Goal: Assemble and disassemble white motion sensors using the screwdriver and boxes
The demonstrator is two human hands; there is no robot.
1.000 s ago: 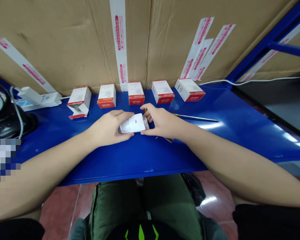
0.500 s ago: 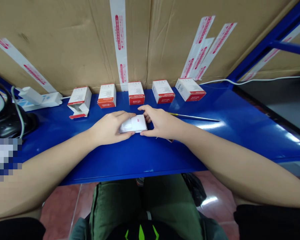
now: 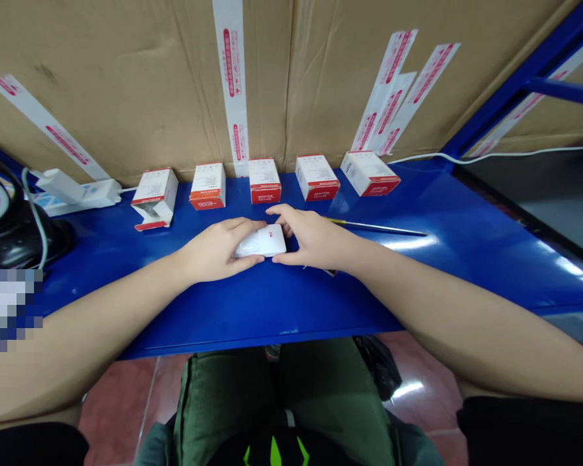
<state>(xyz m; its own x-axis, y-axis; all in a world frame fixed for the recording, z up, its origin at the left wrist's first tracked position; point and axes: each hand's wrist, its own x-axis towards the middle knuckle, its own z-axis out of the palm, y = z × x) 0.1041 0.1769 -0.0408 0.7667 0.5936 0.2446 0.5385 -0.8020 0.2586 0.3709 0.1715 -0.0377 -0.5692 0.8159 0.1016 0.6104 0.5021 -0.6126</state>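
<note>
A white motion detector (image 3: 271, 241) with a small red mark on its face lies low over the blue table, between my hands. My left hand (image 3: 219, 251) is closed around its left end, thumb along the near edge and fingers over the far edge. At the right end, my right hand (image 3: 305, 238) has its thumb against the near corner and its fingers curled by the far corner. Beyond my right wrist lies a thin metal rod (image 3: 383, 228) with a yellow part and a dark tip. Under that wrist a small dark item (image 3: 330, 272) is mostly hidden.
Several red-and-white detector boxes stand along the cardboard wall (image 3: 140, 84); the leftmost box (image 3: 154, 194) has its front flap open. A white power strip (image 3: 85, 196) and a black device (image 3: 19, 226) occupy the left. The blue table's (image 3: 252, 310) front edge runs above my lap.
My left hand has shifted slightly to the right along with the detector, whose face has turned a little. The right hand has barely moved. The boxes and the rod lie as before.
</note>
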